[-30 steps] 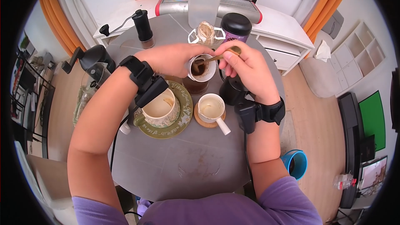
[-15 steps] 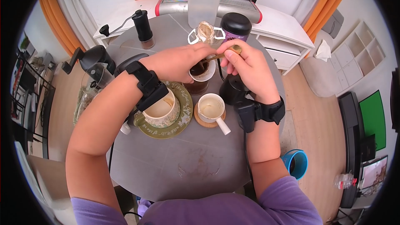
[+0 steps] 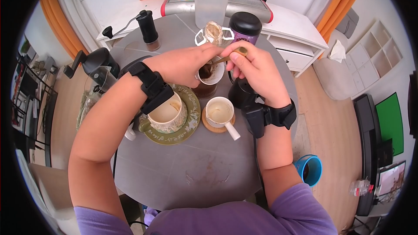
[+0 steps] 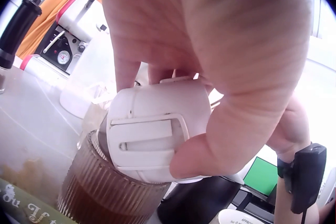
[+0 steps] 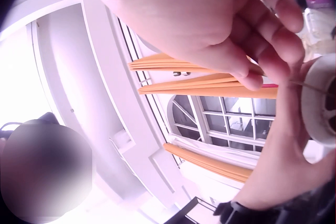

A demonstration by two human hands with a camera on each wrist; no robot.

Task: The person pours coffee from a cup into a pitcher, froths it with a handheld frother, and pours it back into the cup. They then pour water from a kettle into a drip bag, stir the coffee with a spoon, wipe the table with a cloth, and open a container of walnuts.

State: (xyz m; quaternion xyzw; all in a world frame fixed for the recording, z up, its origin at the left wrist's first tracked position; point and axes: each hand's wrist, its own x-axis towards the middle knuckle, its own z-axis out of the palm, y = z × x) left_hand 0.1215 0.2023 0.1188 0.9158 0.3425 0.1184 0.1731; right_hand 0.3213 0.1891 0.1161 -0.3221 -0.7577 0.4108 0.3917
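My left hand [image 3: 183,66] grips a small white cup [image 4: 149,129] with a folded flat handle on its side. The cup is tipped over the rim of a ribbed glass [image 4: 105,192] that contains brown liquid. Dark brown wet coffee grounds [image 3: 206,70] show inside the cup in the head view. Between the thumb and fingers of my right hand [image 3: 260,68] is a thin gold-brown spoon [image 3: 238,53], its far end in the cup's mouth. The right wrist view catches the cup's rim [image 5: 311,98] at its edge.
Nearer me are a flowered mug [image 3: 165,119] on a green plate [image 3: 191,126] and a white handled pourer [image 3: 220,111] on a wooden coaster. A black pitcher [image 3: 241,93] stands beside my right wrist. Behind are a black-lidded jar [image 3: 245,24], a clear jug [image 3: 212,2] and a hand grinder [image 3: 149,28].
My left hand has shifted a little over the cup, covering more of its left side and rim. The right hand keeps its pinch on the spoon, with only slight movement.
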